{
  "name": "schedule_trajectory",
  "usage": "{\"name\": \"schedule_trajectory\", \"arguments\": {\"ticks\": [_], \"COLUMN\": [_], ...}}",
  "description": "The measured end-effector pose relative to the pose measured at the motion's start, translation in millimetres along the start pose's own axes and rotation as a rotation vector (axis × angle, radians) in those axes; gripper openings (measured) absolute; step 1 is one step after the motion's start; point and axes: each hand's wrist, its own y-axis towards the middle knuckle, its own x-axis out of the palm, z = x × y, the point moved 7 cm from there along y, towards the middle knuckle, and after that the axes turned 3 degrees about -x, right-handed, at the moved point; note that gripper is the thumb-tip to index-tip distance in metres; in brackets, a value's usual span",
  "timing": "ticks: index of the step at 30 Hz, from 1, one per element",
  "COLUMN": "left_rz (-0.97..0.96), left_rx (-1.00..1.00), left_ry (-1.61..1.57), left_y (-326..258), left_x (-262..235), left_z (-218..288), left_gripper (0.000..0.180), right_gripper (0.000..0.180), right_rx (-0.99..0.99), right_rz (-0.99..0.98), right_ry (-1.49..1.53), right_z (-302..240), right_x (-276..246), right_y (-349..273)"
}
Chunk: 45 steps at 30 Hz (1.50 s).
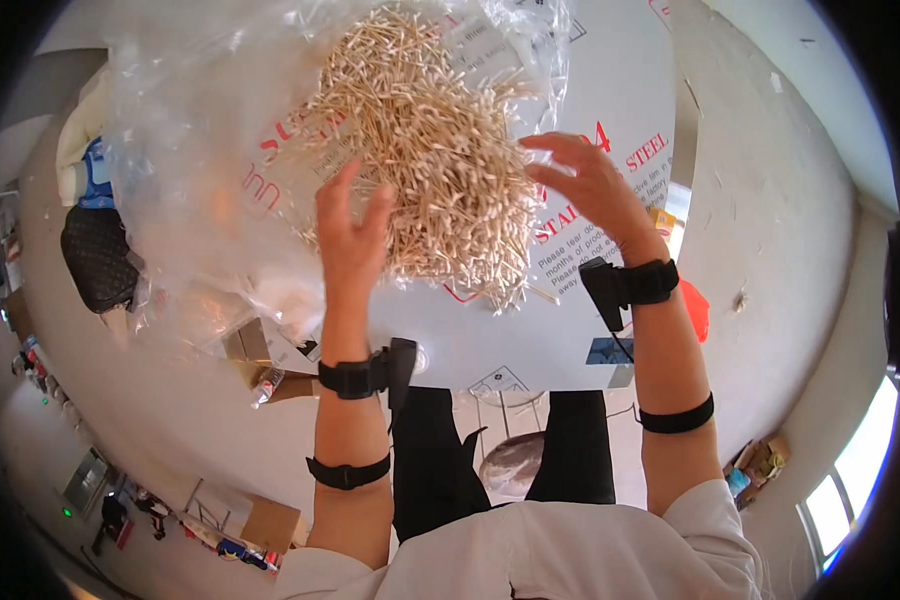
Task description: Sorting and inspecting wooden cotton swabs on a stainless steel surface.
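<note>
A big loose heap of cotton swabs [440, 160] with wooden sticks and white tips lies on the table [470, 340], partly on a clear plastic sheet. At the heap's near left side is my left hand [352, 225], thumb and fingers apart, with nothing seen in it. My right hand [585, 180] is at the heap's right edge, its thumb and fingers spread toward the swabs. Whether its fingertips touch them I cannot tell. Black straps go round both my wrists and forearms.
Crumpled clear plastic [190, 180] covers the table's left side. Beyond the left edge is a dark brown bag [100, 258]. An open cardboard box [248, 345] stands below the table's near left corner. Something red [696, 310] shows beside my right forearm.
</note>
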Motion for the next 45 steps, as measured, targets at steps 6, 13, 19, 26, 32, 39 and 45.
{"name": "schedule_trajectory", "arguments": {"ticks": [6, 13, 19, 26, 32, 39, 45], "left_rz": [-0.101, 0.083, -0.055, -0.468, -0.278, -0.22, -0.458], "left_rx": [-0.356, 0.047, -0.003, 0.077, 0.041, 0.199, 0.162], "left_ry": [-0.196, 0.188, 0.497, -0.084, -0.006, 0.014, -0.098], "left_y": [18, 111, 224, 142, 179, 216, 101], "left_x": [18, -39, -16, 26, -22, 37, 7], "left_z": [-82, -48, -31, 13, -26, -42, -12], "left_gripper": [0.048, 0.05, 0.054, 0.048, 0.042, 0.03, 0.027], "right_gripper": [0.051, 0.037, 0.048, 0.054, 0.049, 0.038, 0.031], "right_rx": [-0.084, -0.11, -0.524, -0.392, -0.445, -0.336, -0.136], "right_rz": [0.187, 0.228, 0.332, -0.287, -0.012, -0.118, -0.457], "right_ry": [-0.01, -0.257, -0.345, -0.121, -0.259, -0.121, -0.081], "right_z": [-8, -39, -74, -98, -88, -84, -82], "right_x": [16, 16, 44, 99, 47, 113, 90], "right_y": [51, 86, 196, 164, 175, 217, 130]}}
